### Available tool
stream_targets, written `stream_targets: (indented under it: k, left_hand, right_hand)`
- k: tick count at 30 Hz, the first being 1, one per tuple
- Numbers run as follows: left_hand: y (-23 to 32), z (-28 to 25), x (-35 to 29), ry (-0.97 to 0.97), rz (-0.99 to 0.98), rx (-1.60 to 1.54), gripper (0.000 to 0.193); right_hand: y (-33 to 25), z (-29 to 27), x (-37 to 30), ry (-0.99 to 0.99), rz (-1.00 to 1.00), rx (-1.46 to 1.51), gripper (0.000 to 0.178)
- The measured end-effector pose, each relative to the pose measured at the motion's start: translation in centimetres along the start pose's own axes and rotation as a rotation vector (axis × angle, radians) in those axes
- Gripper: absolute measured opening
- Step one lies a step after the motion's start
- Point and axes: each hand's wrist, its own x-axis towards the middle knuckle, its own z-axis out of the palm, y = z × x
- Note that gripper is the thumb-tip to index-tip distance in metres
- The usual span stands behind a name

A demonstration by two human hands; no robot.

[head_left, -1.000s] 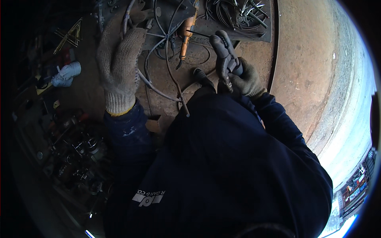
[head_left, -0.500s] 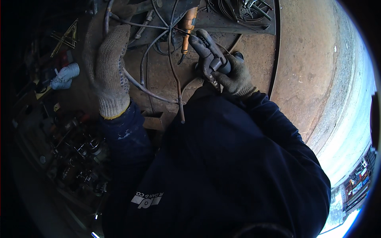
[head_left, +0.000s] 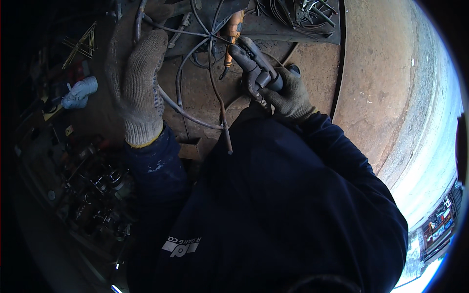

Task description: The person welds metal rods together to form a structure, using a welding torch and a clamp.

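A round frame of bent metal rods (head_left: 213, 88), its spokes meeting at a hub, is held above the workbench. My left hand (head_left: 139, 83), in a knitted work glove, is closed around the frame's left side; its fingertips are partly hidden. My right hand (head_left: 290, 95), also gloved, grips a dark welding electrode holder (head_left: 254, 63) to the right of the hub. From the holder's jaws a thin dark rod reaches toward the hub. One rod end of the frame points down close to my dark jacket.
An orange power tool (head_left: 233, 29) lies behind the holder. Coiled wire and metal pieces (head_left: 312, 17) sit at the back right. Thin yellowish rods (head_left: 80, 46), a pale cloth-like bundle (head_left: 79, 93) and cluttered metal parts (head_left: 102, 185) lie left. Rusty brown sheet (head_left: 366, 88) extends right.
The rod frame has shifted slightly right and down, along with my left hand. The electrode holder has tipped slightly left in my right hand, which stays nearly in place.
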Motion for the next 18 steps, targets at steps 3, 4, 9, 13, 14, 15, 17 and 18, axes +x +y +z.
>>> stream_targets:
  k: [3,4,9,13,14,15,17,18]
  left_hand:
    - [1.3,1.4,0.4,0.049,-0.088,-0.106,0.056]
    - [1.4,1.4,0.5,0.046,-0.102,-0.082,0.055]
    - [1.2,1.6,0.8,0.041,-0.075,-0.096,0.053]
    - [1.5,1.5,1.0,0.063,-0.123,-0.016,0.054]
    - [1.5,1.5,1.0,0.068,-0.137,0.015,0.054]
    - [1.5,1.4,0.9,0.061,-0.137,-0.008,0.055]
    - [1.5,1.4,0.9,0.045,-0.137,-0.054,0.055]
    - [1.2,1.3,0.8,0.049,-0.13,-0.048,0.055]
  right_hand:
    - [-0.2,-0.1,0.0,0.006,0.001,-0.023,0.052]
    - [-0.3,-0.1,0.0,0.007,0.005,-0.031,0.053]
    - [-0.3,0.0,0.0,0.025,-0.019,-0.055,0.053]
    - [-0.4,0.0,0.1,0.009,-0.004,-0.037,0.053]
    - [-0.6,0.0,0.1,0.01,0.004,-0.041,0.052]
    - [-0.9,-0.1,0.1,0.011,0.012,-0.044,0.052]
    - [-0.9,0.0,0.1,0.012,0.009,-0.042,0.051]
    - [-0.7,0.0,0.1,0.014,-0.002,-0.037,0.05]
